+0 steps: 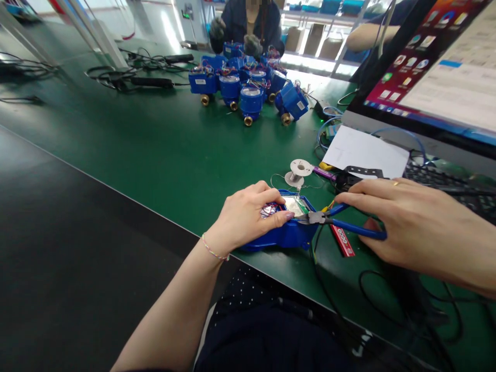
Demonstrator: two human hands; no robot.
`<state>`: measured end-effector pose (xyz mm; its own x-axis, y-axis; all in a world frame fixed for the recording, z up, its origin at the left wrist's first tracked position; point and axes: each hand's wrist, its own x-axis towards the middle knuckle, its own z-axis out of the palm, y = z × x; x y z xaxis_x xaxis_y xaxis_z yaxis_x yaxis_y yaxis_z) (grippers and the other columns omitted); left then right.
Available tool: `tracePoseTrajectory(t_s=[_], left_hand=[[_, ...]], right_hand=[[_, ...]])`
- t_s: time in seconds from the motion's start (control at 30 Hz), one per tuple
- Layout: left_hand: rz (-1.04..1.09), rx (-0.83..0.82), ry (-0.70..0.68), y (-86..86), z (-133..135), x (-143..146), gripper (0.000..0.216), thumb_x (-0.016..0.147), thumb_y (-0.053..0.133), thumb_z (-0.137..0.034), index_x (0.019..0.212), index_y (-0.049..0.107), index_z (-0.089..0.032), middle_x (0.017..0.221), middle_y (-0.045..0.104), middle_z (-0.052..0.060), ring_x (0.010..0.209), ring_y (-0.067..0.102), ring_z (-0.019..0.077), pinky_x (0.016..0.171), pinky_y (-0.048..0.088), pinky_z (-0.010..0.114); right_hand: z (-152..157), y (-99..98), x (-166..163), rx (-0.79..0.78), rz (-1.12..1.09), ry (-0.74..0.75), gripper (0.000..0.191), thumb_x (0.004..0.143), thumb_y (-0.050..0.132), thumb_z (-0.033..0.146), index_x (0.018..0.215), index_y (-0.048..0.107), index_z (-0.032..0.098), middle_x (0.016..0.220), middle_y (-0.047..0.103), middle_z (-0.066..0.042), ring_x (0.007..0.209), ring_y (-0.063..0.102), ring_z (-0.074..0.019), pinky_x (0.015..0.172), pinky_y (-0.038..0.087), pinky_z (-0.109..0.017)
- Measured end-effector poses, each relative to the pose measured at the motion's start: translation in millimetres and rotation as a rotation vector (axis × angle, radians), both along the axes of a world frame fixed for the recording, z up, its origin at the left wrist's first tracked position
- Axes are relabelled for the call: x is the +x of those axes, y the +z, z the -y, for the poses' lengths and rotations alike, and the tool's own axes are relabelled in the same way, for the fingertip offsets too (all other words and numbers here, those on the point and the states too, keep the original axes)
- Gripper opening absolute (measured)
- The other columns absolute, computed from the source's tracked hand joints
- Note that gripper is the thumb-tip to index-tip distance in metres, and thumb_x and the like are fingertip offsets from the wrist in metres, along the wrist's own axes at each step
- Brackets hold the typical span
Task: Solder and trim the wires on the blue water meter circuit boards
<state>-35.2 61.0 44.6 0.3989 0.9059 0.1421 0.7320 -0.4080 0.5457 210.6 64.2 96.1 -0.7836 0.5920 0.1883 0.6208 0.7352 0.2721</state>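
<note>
My left hand [258,209] rests on a blue meter housing [284,236] at the table's near edge, its thumb and fingers closed on the housing's rim. Inside the housing shows a green circuit board [303,207] with a pale label or cover. My right hand [399,222] grips a pair of pliers [356,227] with blue handles. Their jaws reach the board's right edge, close to my left thumb; what lies between the jaws is too small to make out. Just behind the housing stands a spool of solder wire [297,173].
Several blue meters [251,103] with brass fittings are grouped farther back, near a person [248,26] wearing grey gloves. A monitor [437,67], white paper [364,150] and a keyboard [461,178] occupy the right. A red packet [342,241] and black cables [372,289] lie nearby.
</note>
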Motion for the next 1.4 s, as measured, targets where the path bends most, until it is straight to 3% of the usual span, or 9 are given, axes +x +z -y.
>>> tracePoseTrajectory(t_s=[0.2,0.5,0.6,0.8,0.9,1.17,1.4], left_hand=[[0.000,-0.018,-0.019,0.8,0,-1,0.026,0.083,0.049,-0.051,0.092,0.058,-0.028,0.096,0.054,-0.003,0.087,0.053,0.0149,0.067,0.041,0.025],[0.009,-0.027,-0.012,1.2,0,-2,0.023,0.083,0.051,-0.049,0.091,0.058,-0.029,0.096,0.054,-0.004,0.087,0.054,0.0142,0.066,0.040,0.025],[0.002,-0.031,-0.003,1.4,1,-1,0.022,0.083,0.052,-0.048,0.090,0.058,-0.029,0.095,0.054,-0.005,0.087,0.054,0.0144,0.065,0.040,0.025],[0.002,-0.019,0.004,0.1,0,-1,0.022,0.083,0.050,-0.048,0.091,0.058,-0.029,0.094,0.054,-0.004,0.086,0.054,0.0146,0.066,0.040,0.025],[0.008,-0.025,0.002,0.2,0,-1,0.022,0.083,0.051,-0.047,0.091,0.058,-0.028,0.094,0.054,-0.004,0.086,0.053,0.0143,0.068,0.041,0.025],[0.004,-0.024,0.003,-0.5,0,-1,0.023,0.083,0.051,-0.049,0.091,0.058,-0.028,0.095,0.054,-0.004,0.087,0.053,0.0147,0.069,0.041,0.026],[0.006,-0.034,0.003,0.8,2,0,0.022,0.083,0.052,-0.048,0.090,0.058,-0.028,0.094,0.054,-0.004,0.086,0.053,0.0148,0.068,0.041,0.026]], right_hand=[[-5,7.7,-2,-0.121,0.056,-0.019,0.030,0.072,0.045,0.024,0.096,0.062,0.020,0.091,0.059,-0.006,0.072,0.058,-0.0196,0.069,0.052,-0.037],[-10,2.0,1,-0.229,-0.005,0.004,0.032,0.071,0.042,0.015,0.096,0.062,0.019,0.086,0.060,-0.004,0.069,0.058,-0.0175,0.060,0.052,-0.033],[-7,-3.0,5,-0.168,-0.012,0.031,0.032,0.072,0.041,0.012,0.096,0.061,0.017,0.085,0.060,-0.006,0.069,0.058,-0.0179,0.059,0.050,-0.031],[7,-9.4,7,0.155,0.038,0.124,0.025,0.072,0.043,0.009,0.091,0.059,0.011,0.083,0.060,-0.011,0.072,0.056,-0.0236,0.057,0.046,-0.034],[11,-9.8,5,0.226,0.057,0.118,0.024,0.071,0.048,0.010,0.092,0.059,0.010,0.082,0.060,-0.011,0.071,0.054,-0.0243,0.059,0.045,-0.035],[3,-11.2,7,-0.222,-0.038,-0.092,0.031,0.073,0.049,0.010,0.102,0.058,0.018,0.093,0.058,-0.007,0.081,0.057,-0.0199,0.070,0.049,-0.033],[-2,-10.7,5,-0.218,-0.076,-0.047,0.029,0.073,0.049,0.015,0.100,0.059,0.019,0.090,0.058,-0.006,0.076,0.057,-0.0179,0.065,0.048,-0.029]])
